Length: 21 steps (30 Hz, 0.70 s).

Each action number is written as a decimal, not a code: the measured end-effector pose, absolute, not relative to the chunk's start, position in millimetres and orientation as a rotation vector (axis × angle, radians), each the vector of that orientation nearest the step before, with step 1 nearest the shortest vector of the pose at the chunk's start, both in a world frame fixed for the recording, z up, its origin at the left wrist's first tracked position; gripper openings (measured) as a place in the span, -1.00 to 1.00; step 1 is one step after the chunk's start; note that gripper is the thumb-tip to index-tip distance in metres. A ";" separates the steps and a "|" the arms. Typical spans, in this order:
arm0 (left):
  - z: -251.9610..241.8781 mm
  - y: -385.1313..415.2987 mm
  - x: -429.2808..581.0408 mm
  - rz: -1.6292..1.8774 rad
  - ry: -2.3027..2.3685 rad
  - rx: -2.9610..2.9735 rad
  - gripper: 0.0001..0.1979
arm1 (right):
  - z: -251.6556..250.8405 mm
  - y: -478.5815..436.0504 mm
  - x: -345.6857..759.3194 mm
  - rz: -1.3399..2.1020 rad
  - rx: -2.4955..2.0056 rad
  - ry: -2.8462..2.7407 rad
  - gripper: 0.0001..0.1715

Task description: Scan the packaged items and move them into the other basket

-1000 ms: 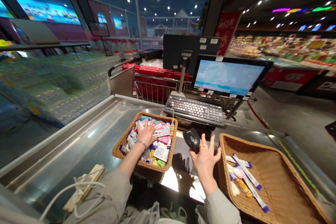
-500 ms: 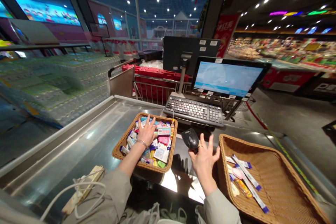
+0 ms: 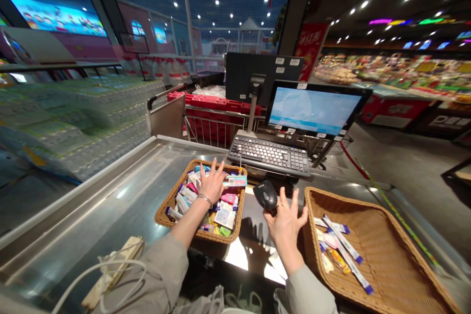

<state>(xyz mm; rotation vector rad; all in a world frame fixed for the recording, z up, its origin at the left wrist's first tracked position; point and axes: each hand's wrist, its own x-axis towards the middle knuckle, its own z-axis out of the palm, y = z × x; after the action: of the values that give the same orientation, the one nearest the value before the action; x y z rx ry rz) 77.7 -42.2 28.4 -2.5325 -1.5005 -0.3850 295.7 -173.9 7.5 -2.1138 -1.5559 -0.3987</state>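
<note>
My left hand (image 3: 212, 187), with a bracelet at the wrist, is over a wicker basket (image 3: 161, 216) of small packaged goods. It grips a flat pink-and-blue packet (image 3: 236, 181) that shows a barcode and sticks out to the right, across the basket's rim. Part of that packet is hidden under the fingers. A black handheld barcode scanner (image 3: 265, 195) is in my right hand (image 3: 287, 223), some of whose fingers are spread. The scanner's head points toward the left basket. To the right of this hand, a larger wicker basket (image 3: 390, 235) contains several slim white-and-blue sticks (image 3: 342, 240) and a yellow-orange packet (image 3: 339, 261).
Beyond the hands are a black keyboard (image 3: 268, 153) and a lit monitor (image 3: 314, 108). A metal counter (image 3: 125, 206) runs beneath the baskets. A power strip (image 3: 112, 270) with a white cable lies at front left. Behind the counter stands a cart (image 3: 206, 125).
My left hand has moved slightly right and up with the pink-and-blue packet, which now overlaps the basket's rim. My right hand and the scanner stay nearly the same. The view has shifted a little.
</note>
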 end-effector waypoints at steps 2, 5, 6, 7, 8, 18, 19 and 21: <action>27.6 -41.6 80.5 -0.404 -1.482 -2.537 -0.63 | 6.3 -174.0 296.7 -0.418 -2.110 -1.560 -0.55; 27.5 -41.3 84.1 -0.411 -1.470 -2.544 -0.62 | 8.3 -175.7 296.1 -0.426 -2.122 -1.555 -0.56; 27.7 -41.4 85.0 -0.405 -1.466 -2.548 -0.62 | 9.4 -176.4 295.6 -0.423 -2.129 -1.553 -0.56; 28.0 -41.6 86.0 -0.400 -1.461 -2.554 -0.62 | 10.4 -177.0 295.2 -0.422 -2.133 -1.552 -0.56; 28.4 -41.9 86.9 -0.397 -1.455 -2.558 -0.62 | 10.9 -177.5 294.9 -0.421 -2.135 -1.553 -0.56; 32.0 -46.1 95.7 -0.413 -1.446 -2.552 -0.62 | 5.2 -176.3 297.2 -0.417 -2.133 -1.571 -0.56; 32.5 -46.5 96.3 -0.416 -1.450 -2.552 -0.62 | 5.2 -176.4 297.1 -0.417 -2.131 -1.573 -0.56; 33.4 -47.2 97.3 -0.422 -1.450 -2.557 -0.62 | 5.5 -176.7 296.6 -0.420 -2.129 -1.576 -0.56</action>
<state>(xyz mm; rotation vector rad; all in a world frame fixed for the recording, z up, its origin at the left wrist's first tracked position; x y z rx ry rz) 97.3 -47.2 33.4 -2.5569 -1.4504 -0.4218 296.6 -176.7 5.5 -2.1293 -1.5759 -0.4203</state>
